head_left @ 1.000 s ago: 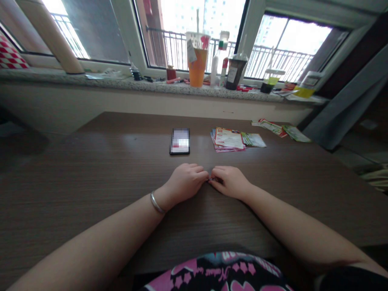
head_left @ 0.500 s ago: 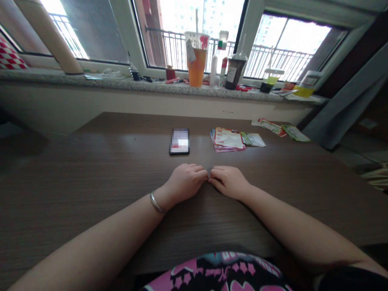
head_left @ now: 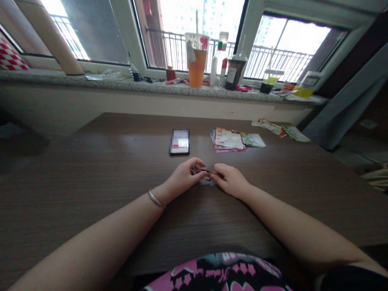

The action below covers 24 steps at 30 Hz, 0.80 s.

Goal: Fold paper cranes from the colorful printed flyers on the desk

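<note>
Small piece: a dark, reddish thing (head_left: 202, 171), too small to identify. It lies just nearer the person than the phone (head_left: 179, 142) and slightly right of it, and is held low over the surface (head_left: 91, 173). Whether it touches the wood cannot be told.
Long axis: it runs side to side, level with the phone's short edge, with one end pointing at each hand.
Left grip: the left hand (head_left: 182, 178) has its fingers curled in narrow and pinches the piece's left end.
Right grip: the right hand (head_left: 230, 182) is closed narrow on the right end. The two sets of fingertips are nearly touching.
Edges: the surface's far edge lies beyond the phone, under the windowsill (head_left: 121, 84).
Open room: there is broad bare wood left of the phone and between the phone and the hands.
Crowded side: a stack of leaflets (head_left: 228, 139) lies just right of the phone, and more leaflets (head_left: 281, 129) lie farther right.
</note>
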{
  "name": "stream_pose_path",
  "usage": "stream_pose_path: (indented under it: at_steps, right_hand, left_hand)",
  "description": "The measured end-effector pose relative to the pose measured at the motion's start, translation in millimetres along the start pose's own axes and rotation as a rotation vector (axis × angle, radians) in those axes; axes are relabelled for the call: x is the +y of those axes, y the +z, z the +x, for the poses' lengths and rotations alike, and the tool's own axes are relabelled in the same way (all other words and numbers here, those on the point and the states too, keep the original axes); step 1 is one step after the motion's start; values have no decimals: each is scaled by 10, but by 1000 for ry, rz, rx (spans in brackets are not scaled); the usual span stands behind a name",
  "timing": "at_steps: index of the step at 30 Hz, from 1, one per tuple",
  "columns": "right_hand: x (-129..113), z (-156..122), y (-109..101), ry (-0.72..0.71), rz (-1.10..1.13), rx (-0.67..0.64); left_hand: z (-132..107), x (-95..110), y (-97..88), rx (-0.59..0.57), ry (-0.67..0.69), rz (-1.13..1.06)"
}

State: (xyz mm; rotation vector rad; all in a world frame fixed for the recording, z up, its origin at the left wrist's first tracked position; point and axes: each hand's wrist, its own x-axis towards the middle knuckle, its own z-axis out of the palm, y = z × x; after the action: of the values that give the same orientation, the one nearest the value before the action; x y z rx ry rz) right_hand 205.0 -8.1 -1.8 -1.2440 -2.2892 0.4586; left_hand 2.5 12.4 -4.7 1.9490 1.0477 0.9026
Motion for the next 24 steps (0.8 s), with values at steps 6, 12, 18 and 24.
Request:
stream_pose_path:
  at_steps: [6,12,18,24]
  right_hand:
    - [9,12,25,34,193,50]
    - [-6,17,43,46,228,76]
    - [-34,10,54,37,216,109]
    - [-16,24,57,45,276,125]
  left_hand:
    - [15,33,-1,-47,-74,-192]
    - [24,6,45,-57,-90,-366]
    - [33,-23,53,-34,-46,-202]
    - [11,-8,34,-115,-17,-23]
